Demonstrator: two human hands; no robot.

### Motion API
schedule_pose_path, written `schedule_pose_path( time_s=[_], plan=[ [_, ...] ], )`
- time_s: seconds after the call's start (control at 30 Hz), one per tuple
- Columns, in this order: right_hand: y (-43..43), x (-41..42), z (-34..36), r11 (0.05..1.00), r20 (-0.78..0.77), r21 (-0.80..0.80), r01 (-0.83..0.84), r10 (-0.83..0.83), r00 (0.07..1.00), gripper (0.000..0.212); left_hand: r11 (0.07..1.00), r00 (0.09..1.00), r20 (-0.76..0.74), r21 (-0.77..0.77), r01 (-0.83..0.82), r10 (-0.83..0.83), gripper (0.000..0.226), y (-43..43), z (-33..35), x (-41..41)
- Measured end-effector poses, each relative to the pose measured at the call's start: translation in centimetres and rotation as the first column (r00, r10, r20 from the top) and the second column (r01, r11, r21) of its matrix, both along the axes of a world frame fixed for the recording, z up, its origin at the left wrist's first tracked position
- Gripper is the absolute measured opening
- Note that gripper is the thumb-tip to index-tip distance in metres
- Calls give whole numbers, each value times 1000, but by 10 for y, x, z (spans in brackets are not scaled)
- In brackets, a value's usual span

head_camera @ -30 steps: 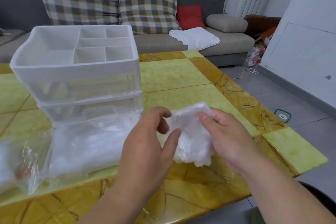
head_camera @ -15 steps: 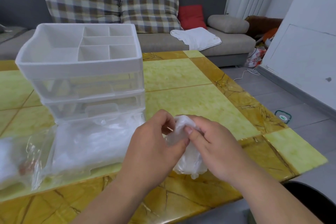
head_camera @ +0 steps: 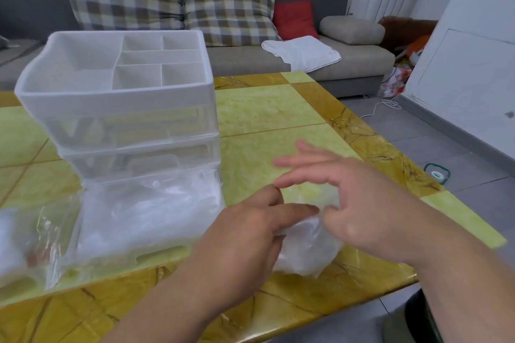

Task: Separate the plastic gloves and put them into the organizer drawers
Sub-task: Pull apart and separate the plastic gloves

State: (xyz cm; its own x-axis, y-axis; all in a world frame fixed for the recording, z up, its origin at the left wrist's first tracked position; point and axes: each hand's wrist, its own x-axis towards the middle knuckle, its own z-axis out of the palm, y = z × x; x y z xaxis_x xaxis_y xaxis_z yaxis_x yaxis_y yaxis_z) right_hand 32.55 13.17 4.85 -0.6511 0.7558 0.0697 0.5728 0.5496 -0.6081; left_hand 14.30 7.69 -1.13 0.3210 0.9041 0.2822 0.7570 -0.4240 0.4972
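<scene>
Plastic gloves (head_camera: 306,248): crumpled wad at near edge of table (head_camera: 264,108), right of organizer (head_camera: 117,97) with bottom drawer (head_camera: 167,248) pulled out. Left hand (head_camera: 250,237): thumb and forefinger pinching wad. Right hand (head_camera: 362,203): fingers spread, blurred; hold cannot be told.

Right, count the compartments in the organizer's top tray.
6 in the top tray: one large compartment on the left; two small back compartments; one long middle compartment; two small front compartments. None seems hidden.
</scene>
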Motion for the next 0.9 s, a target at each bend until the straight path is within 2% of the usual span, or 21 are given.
schedule_pose_path(
  time_s=[0.07,0.13,0.2,0.27,0.37,0.43,0.47,0.5,0.57,0.63,0.67,0.73,0.8,0.9],
  plan=[
    [1,6,-2,1000,151,-4,20,-19,988,65,994,995,-79,104,-45,54,52,-2,-1,0],
    [1,11,-7,999,243,-1,44,-43,969,44,981,986,-118,170,-96,118,47,-2,0,-2],
    [-1,10,-12,995,207,-49,88,-76,975,30,962,978,-125,239,-132,165,43,0,1,-3],
    [-1,6,-19,985,126,27,172,-174,977,17,935,968,-138,319,-155,208,42,2,0,-3],
    [2,3,-33,916,-17,294,272,-279,960,24,876,947,-147,441,-195,285,36,4,-3,-4],
    [4,3,-41,831,-109,461,310,-293,950,31,844,934,-166,500,-196,315,35,4,-4,-5],
    [4,2,-44,791,-109,526,313,-303,947,33,844,927,-192,502,-189,322,34,4,-5,-5],
    [4,2,-47,789,-50,540,294,-318,947,37,863,916,-242,473,-177,321,32,5,-7,-7],
    [2,2,-53,884,214,427,193,-306,928,50,922,861,-416,359,-142,294,31,5,-16,-8],
    [-1,8,-58,979,468,149,136,-192,863,67,974,802,-561,195,-111,204,36,4,-25,-6],
    [-2,10,-59,992,532,20,125,-116,839,72,989,784,-604,110,-99,146,39,3,-28,-4],
    [-2,13,-57,992,519,-58,114,-68,852,71,993,751,-658,-44,-110,54,34,3,-28,0],
    [3,15,-54,988,475,-50,148,-107,874,64,990,751,-658,-54,-129,62,27,4,-29,2],
    [10,19,-52,970,463,-91,225,-158,872,56,990,766,-635,-15,-142,101,51,4,-32,2]
  ],
)
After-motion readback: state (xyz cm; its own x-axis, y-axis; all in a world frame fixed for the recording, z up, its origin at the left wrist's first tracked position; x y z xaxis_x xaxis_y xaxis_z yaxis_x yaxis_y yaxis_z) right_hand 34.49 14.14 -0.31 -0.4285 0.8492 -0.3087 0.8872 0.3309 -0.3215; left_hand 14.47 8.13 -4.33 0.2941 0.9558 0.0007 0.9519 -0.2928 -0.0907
